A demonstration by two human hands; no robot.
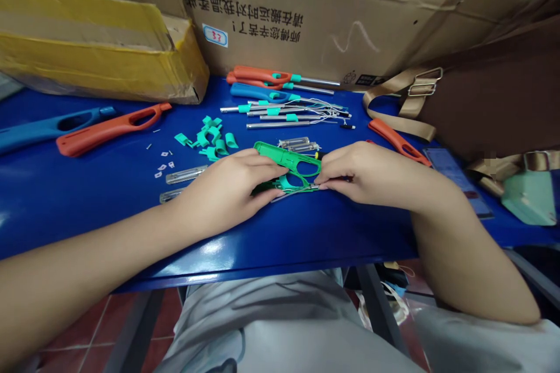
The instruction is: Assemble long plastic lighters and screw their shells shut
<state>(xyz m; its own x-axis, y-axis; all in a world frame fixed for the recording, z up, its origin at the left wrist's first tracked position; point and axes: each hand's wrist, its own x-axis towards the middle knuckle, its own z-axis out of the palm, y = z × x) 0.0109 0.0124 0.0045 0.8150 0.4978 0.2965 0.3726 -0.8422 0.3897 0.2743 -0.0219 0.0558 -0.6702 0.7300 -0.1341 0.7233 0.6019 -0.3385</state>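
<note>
My left hand (pixel 231 180) is closed around a green lighter casing (pixel 275 153), thumb and fingers at its wide end. The casing lies open in two halves, each with an oval finger hole. A thin metal rod or wire runs along the near half. At the narrow end my right hand (pixel 363 174) pinches the casing where a small metal piece shows; its fingers partly hide what they grip. Just behind lie clear fuel tanks (pixel 295 142). More clear tanks (pixel 186 174) rest by my left wrist, near a pile of teal plastic triggers (pixel 210 135).
Metal lighter tubes (pixel 277 125) with white wires lie behind, beside orange lighters (pixel 258 74) and a blue lighter (pixel 258 93). Blue casing (pixel 48 129) and orange casing (pixel 109 131) lie left. Cardboard boxes (pixel 271 40) wall the back. A tan strap (pixel 405 119) and phone (pixel 459 180) lie right.
</note>
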